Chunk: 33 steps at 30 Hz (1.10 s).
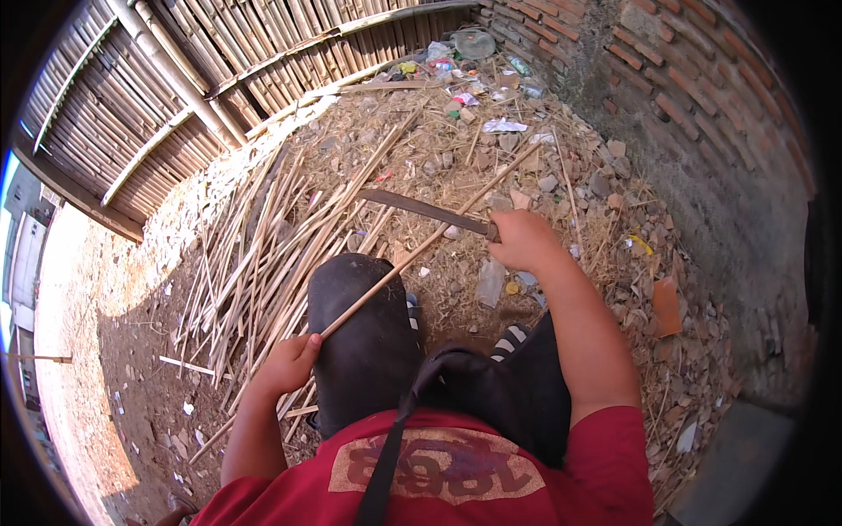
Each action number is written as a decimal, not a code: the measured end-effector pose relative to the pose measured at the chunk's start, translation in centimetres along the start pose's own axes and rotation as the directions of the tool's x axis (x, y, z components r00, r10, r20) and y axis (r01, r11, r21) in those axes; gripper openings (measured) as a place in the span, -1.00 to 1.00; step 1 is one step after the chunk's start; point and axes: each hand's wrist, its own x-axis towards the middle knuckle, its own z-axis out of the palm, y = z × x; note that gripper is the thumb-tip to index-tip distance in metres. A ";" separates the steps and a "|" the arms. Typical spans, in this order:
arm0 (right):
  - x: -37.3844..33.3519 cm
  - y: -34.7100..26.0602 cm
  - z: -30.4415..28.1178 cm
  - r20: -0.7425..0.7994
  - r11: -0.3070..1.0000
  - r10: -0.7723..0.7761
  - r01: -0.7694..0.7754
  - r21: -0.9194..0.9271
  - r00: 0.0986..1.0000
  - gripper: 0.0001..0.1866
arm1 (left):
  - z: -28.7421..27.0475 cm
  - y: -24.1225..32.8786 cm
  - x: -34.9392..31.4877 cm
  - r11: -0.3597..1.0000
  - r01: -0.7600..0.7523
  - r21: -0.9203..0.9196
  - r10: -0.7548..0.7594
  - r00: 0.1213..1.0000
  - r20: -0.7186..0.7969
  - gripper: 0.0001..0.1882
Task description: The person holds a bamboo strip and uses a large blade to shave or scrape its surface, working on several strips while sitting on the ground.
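Note:
My left hand (290,362) is closed around a long, pale bamboo strip (380,287), which slants across my bent knee (351,289) up toward the far right. My right hand (524,239) grips the handle of a machete (427,209). Its dark, straight blade points left and crosses the strip beyond my knee. I cannot tell whether the edge is cutting into it or only resting against it. The handle is mostly hidden inside my fist. Left of my knee, a loose pile of similar bamboo strips (254,241) lies on the ground.
A bamboo slat fence (289,44) runs along the back left, and a brick wall (693,114) rises on the right. Between them the ground holds rubble, dry grass and litter, including a clear plastic jug (474,44). A broken orange tile (667,307) lies beyond my right arm.

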 end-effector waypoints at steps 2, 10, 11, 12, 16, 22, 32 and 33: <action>-0.8 -0.8 1.1 0.034 0.999 -0.023 0.022 0.045 0.999 -0.74 | -0.1 0.3 0.0 0.999 0.027 -0.025 -0.026 0.999 0.020 -0.41; -1.3 1.3 0.7 0.073 0.979 -0.036 0.021 0.202 0.997 -0.69 | 0.2 -0.7 0.1 0.999 0.030 -0.021 -0.029 0.999 0.019 -0.40; -1.4 1.3 0.6 0.059 0.983 -0.027 0.016 0.180 0.998 -0.68 | 0.3 -1.2 0.1 0.999 0.038 -0.035 -0.038 0.999 0.026 -0.39; -1.5 1.3 0.3 0.047 0.988 -0.022 0.015 0.151 0.999 -0.68 | 0.4 -1.0 0.1 0.999 0.034 -0.021 -0.034 0.999 0.023 -0.39; -2.0 -0.3 0.7 0.057 0.987 -0.132 0.126 0.097 0.990 -0.66 | 0.1 0.4 -0.1 0.999 0.030 0.014 -0.030 1.000 0.000 -0.38; -0.3 1.7 2.3 0.205 0.929 0.071 -0.139 0.342 0.976 -0.70 | 1.3 1.3 -0.9 0.984 -0.070 0.164 0.094 0.985 -0.144 -0.45; -0.8 0.8 4.1 0.214 0.944 0.046 -0.113 0.311 0.976 -0.65 | 3.9 1.2 -1.7 0.939 -0.051 0.340 0.175 0.923 -0.343 -0.60; -0.6 1.3 3.7 0.189 0.914 0.113 -0.176 0.364 0.976 -0.63 | 4.1 1.5 -1.7 0.937 -0.031 0.347 0.161 0.921 -0.353 -0.61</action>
